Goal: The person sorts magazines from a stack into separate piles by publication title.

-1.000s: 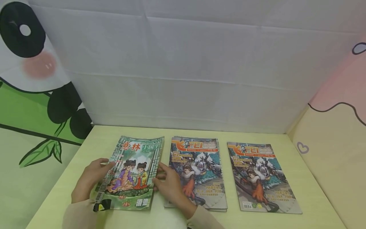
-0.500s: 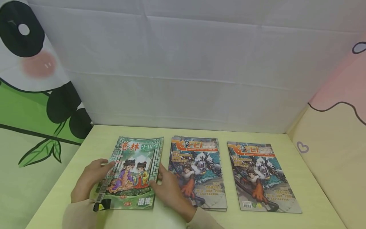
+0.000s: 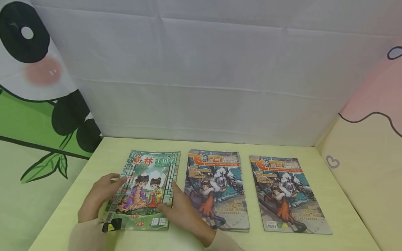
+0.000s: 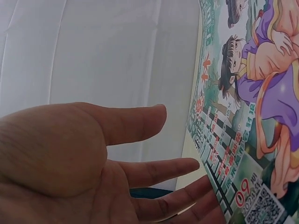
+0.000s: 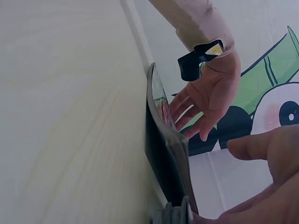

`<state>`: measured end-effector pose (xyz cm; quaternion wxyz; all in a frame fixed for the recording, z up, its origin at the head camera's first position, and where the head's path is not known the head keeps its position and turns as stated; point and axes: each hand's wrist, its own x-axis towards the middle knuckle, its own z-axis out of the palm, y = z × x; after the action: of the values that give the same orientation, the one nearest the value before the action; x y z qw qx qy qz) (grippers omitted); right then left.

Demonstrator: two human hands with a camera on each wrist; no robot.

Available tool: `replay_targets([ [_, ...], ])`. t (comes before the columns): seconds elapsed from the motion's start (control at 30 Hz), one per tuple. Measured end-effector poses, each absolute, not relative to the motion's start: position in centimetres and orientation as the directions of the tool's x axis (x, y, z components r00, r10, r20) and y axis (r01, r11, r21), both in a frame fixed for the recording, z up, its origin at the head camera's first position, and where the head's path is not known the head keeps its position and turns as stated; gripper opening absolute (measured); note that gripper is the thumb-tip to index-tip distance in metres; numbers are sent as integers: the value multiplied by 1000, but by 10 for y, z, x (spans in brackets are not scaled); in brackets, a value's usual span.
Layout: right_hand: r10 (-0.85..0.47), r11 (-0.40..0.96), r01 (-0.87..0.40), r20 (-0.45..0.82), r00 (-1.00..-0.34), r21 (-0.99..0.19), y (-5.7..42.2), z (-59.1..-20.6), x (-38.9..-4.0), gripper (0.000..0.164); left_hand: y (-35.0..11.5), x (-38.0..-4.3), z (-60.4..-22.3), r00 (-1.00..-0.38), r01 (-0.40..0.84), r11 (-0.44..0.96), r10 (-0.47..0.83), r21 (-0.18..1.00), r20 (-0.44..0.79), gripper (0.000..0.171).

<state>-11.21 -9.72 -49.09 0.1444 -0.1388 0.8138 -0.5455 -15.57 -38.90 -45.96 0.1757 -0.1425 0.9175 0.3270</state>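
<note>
A green-covered magazine (image 3: pixel 144 188) with two cartoon figures lies at the table's left, with more pages or magazines beneath it. My left hand (image 3: pixel 102 193) is at its left edge; in the left wrist view the fingers are extended against that edge and the thumb (image 4: pixel 140 123) stands off it. My right hand (image 3: pixel 185 212) is at the right edge, fingers straight. The right wrist view shows its thumb (image 5: pixel 252 147) apart from the magazine's side, where the fingers are partly hidden. That view also catches the stack edge-on, slightly bowed.
To the right lies a stack of blue-grey magazines (image 3: pixel 226 195) with an orange title, its edges slightly uneven; my right hand overlaps its lower left. A single matching magazine (image 3: pixel 289 195) lies farther right. White cloth (image 3: pixel 201 87) backs the pale yellow table (image 3: pixel 342 209).
My right thumb and fingers have let go of the magazine's right edge and straightened. The top magazine's lower right corner has shifted slightly right and settled. My left hand stays put.
</note>
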Motion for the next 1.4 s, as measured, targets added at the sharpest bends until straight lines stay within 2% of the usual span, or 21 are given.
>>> replay_targets([
  [0.23, -420, 363, -70, -96, -902, -929, -95, -487, -108, 99, -386, -153, -456, -897, -370, 743, -129, 558, -422, 83],
  [0.57, -433, 344, 15, -173, -885, -939, -93, -482, -108, 101, -385, -157, -454, -907, -351, 713, -98, 607, -409, 87],
  [0.8, -410, 318, -47, -93, -907, -947, -91, -481, -110, 99, -384, -158, -454, -933, -308, 708, -95, 636, -346, 85],
  [1.23, -366, 356, -204, 65, -928, -912, -83, -462, -109, 90, -350, -161, -447, -993, -112, 674, -47, 731, -109, 72],
  [1.4, -311, 366, -216, 100, -945, -905, -67, -450, -111, 84, -333, -160, -445, -998, -54, 652, -46, 757, -32, 70],
])
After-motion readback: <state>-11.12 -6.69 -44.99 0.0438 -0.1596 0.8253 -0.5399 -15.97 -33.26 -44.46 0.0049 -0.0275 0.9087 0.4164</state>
